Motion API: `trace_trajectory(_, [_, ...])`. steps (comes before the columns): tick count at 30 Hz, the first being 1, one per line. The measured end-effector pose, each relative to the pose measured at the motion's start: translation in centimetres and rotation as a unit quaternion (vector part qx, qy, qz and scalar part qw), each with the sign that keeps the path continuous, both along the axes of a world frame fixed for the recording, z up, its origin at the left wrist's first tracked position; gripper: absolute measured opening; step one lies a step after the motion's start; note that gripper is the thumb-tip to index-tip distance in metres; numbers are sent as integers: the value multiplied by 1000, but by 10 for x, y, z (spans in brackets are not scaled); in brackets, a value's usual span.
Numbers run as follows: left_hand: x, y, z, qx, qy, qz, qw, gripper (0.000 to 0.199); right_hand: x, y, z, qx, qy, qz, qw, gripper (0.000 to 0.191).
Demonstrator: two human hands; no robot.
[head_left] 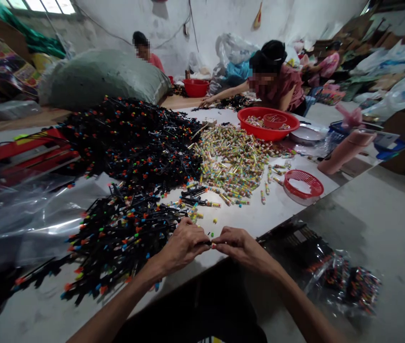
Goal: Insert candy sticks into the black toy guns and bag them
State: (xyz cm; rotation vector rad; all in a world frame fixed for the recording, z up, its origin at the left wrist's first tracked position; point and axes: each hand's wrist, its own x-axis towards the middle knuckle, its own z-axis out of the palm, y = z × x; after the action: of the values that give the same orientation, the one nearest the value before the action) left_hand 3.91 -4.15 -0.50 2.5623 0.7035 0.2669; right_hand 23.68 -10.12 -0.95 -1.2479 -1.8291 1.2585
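Near the table's front edge, my left hand [186,242] pinches a small black toy piece, mostly hidden by the fingers. My right hand [241,247] meets it fingertip to fingertip, closed on a tiny orange-red tip [213,246] at the end of that piece. Left of my hands spreads a heap of black plastic toy pieces [127,233] with orange, blue, green and yellow tips; they look like small toy guns. Beyond lies a pile of small clear tubes with colourful contents [236,159]. A few loose coloured caps [215,221] lie just past my fingers.
A larger black heap [134,143] fills the table's left. To the right are a red basket [304,194], a red basin [268,136] and a pink bottle [347,151]. A co-worker [277,78] leans over the far side. Bagged toys [363,288] lie low at right.
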Motion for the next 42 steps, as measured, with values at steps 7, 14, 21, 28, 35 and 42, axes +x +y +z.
trace_trajectory(7, [-9, 69, 32, 86, 139, 181, 970, 16, 18, 83, -24, 84, -324, -177, 926, 28])
trace_trajectory(14, [59, 138, -3, 5, 197, 269, 943, 25, 11, 122, -33, 59, -509, -191, 837, 26])
trace_trajectory(21, [60, 144, -24, -46, 81, 313, 945, 26, 19, 118, -34, 74, -512, -179, 837, 29])
trace_trajectory(28, [25, 108, 15, -109, -172, 368, 907, 21, 19, 102, -48, 76, -441, -203, 871, 14])
trace_trajectory(35, [14, 34, 1, -510, -549, 401, 526, 18, 13, 97, -33, 37, -305, -230, 923, 14])
trace_trajectory(42, [26, 16, -2, -548, -629, 376, 403, 28, -39, 39, -10, -93, 340, -306, 884, 22])
